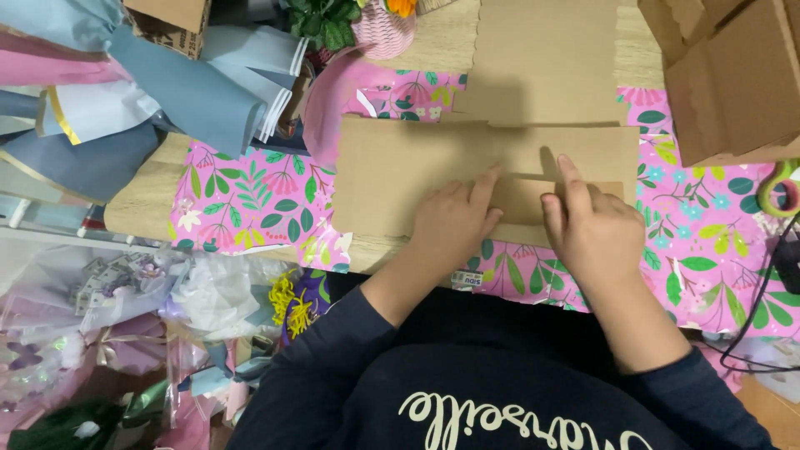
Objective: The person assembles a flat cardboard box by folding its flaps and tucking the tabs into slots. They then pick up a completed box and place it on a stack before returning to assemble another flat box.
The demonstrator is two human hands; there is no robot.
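Note:
A flat brown cardboard piece (392,171) lies on pink floral wrapping paper (250,204) spread over a wooden table. My left hand (454,221) presses down on the cardboard near its front edge, fingers together. My right hand (587,225) rests beside it on a folded flap of the cardboard (521,200), index finger stretched out along the fold. Another brown cardboard sheet (546,58) lies just behind, partly overlapping.
Brown cardboard boxes (733,75) stand at the back right. Rolls of blue, pink and white paper (125,83) pile at the left. Green-handled scissors (779,187) lie at the right edge. Wrapped bouquets and ribbons (125,333) crowd the lower left. A pink pot with a plant (379,25) sits behind.

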